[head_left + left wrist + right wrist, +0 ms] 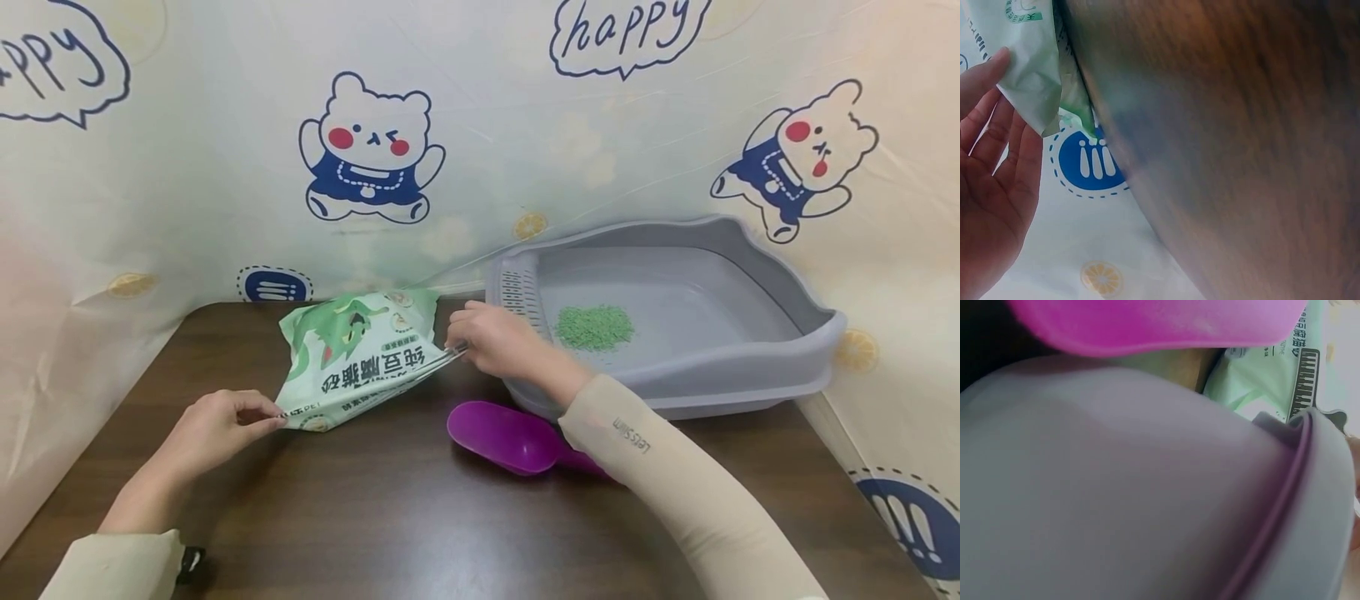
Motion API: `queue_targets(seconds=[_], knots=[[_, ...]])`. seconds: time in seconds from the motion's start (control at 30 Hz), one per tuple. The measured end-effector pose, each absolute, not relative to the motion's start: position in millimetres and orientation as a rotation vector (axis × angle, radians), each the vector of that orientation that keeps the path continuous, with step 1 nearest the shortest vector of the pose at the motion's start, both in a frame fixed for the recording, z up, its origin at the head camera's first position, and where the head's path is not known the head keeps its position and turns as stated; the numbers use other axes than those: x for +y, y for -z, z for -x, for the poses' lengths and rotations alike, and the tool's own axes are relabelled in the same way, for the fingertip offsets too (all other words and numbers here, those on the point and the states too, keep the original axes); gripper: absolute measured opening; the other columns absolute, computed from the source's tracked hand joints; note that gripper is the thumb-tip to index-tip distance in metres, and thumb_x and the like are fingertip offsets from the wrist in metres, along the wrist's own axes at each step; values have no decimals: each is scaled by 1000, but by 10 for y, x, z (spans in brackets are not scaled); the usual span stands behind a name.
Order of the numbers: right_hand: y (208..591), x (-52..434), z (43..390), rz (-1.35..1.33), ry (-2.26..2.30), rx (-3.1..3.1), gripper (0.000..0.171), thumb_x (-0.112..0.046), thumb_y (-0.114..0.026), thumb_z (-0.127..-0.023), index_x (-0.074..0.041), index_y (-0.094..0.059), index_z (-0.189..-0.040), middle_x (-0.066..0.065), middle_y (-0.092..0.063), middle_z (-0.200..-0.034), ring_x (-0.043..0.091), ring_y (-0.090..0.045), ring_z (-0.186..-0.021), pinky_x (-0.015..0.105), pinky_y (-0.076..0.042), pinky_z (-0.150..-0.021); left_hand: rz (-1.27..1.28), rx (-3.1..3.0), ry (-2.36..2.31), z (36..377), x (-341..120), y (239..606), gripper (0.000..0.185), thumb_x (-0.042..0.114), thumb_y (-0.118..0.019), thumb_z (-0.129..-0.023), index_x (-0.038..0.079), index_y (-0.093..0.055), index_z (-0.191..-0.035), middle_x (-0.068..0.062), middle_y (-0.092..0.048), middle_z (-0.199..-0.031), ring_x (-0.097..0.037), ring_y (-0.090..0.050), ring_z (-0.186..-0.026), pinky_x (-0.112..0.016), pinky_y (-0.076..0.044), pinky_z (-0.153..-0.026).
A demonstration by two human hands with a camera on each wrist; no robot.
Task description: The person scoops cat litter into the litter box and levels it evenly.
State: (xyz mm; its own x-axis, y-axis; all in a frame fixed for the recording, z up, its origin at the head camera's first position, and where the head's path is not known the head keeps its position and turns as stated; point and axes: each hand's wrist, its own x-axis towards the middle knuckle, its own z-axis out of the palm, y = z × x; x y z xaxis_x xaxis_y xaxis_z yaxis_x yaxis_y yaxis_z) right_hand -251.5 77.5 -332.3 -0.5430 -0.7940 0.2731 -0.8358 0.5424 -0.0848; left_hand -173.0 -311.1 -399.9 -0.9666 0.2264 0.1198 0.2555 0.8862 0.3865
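Note:
A green and white bag of cat litter lies at the back left of the table, its near edge drawn out between two hands. My left hand pinches the near left corner with thumb and fingers; in the left wrist view the thumb lies over the bag and the fingers are behind it. At the other end of that edge, my right hand grips the right corner, next to the grey litter box. Green litter pellets sit in a small heap inside the box.
A purple scoop lies on the dark wooden table in front of the litter box, its handle partly under the right sleeve. Behind the table hangs a printed cloth. The box's grey wall fills much of the right wrist view.

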Motion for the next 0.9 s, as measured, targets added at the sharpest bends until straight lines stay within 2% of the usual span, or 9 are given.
queue_targets(seconds=[0.43,0.6,0.9], knots=[[3394,581,2493,-1379,-345,-2661,21,-4,-77,-81,-13,-76,-100,-3,-72,-102,16,-61,-99,28,-51,-88,390,-2973,621,1731,-3111,4021,8,20,-81,-81,26,-75,-80,11,-71,-78,6,-55,-71,-25,-48,-65],[3423,505,2477,-1390,-363,-2665,20,-3,-76,-81,-13,-76,-99,-3,-72,-101,16,-61,-98,27,-51,-86,373,-2980,601,1732,-3111,4018,9,19,-81,-80,27,-76,-81,12,-72,-80,7,-55,-73,-25,-49,-67],[3485,376,2473,-1428,-424,-2625,18,-4,-75,-83,-12,-76,-99,-2,-73,-102,16,-64,-104,28,-50,-95,377,-2972,606,1727,-3107,4012,9,19,-81,-80,26,-76,-80,10,-72,-80,8,-54,-72,-24,-48,-66]])
